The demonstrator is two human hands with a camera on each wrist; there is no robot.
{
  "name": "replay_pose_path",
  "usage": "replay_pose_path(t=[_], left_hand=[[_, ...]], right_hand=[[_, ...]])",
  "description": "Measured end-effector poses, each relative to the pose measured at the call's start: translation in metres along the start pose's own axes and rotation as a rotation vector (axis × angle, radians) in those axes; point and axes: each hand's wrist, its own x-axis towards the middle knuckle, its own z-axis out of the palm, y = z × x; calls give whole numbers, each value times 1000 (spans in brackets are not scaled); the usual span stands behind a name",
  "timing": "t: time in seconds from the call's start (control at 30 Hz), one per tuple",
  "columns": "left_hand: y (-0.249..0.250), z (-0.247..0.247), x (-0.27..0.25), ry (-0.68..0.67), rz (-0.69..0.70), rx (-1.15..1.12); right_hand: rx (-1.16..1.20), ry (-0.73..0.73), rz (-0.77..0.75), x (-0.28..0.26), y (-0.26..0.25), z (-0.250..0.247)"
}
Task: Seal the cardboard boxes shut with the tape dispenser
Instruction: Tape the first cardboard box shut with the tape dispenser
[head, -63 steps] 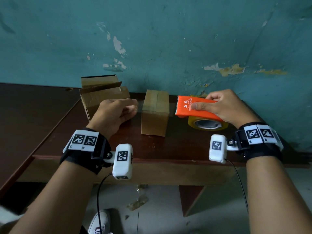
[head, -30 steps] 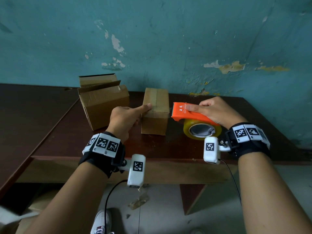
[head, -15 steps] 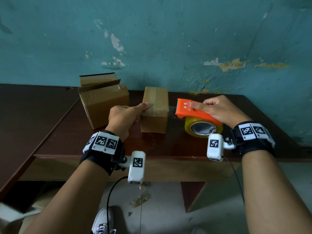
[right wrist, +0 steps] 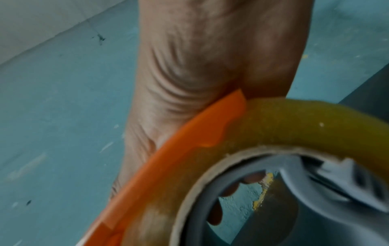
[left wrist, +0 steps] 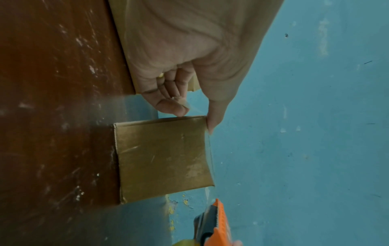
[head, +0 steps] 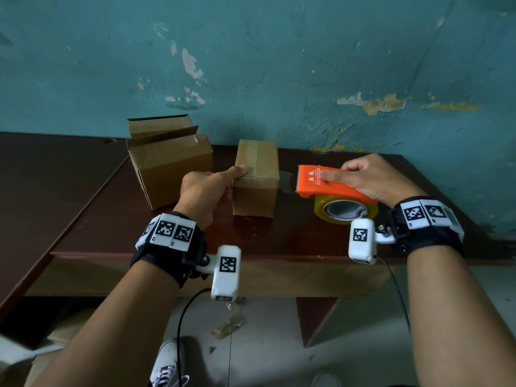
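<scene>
**Lighting and Picture Quality**

I read the head view as evenly lit and sharp; light is soft and diffuse, source not identifiable. The wall (head: 279,51) shows no glare. The table (head: 83,205) carries a faint sheen and soft shadows beside the small box (head: 257,174). Straight edges bow near the frame borders. The left wrist view is dimmer, with a smeared tabletop. The right wrist view is blurred: the tape dispenser (right wrist: 189,141) sits too close to focus.
</scene>
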Motion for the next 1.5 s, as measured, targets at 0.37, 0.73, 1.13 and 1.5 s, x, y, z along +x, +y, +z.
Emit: replay_pose_path(t=[0.37,0.73,1.13,1.5], left_hand=[[5,0,-8,-31,-25,-18],[6,2,-11,-48,-49,-4],[8,2,-16,-48,-48,-8],[5,-1,-9,-27,-35,38]], right_hand=[[-146,-6,98,10,-25,16],[-117,-101,248,8,-36,21],[-239,-157,270,9,-40,19],[-405,205,372,12,-33,28]])
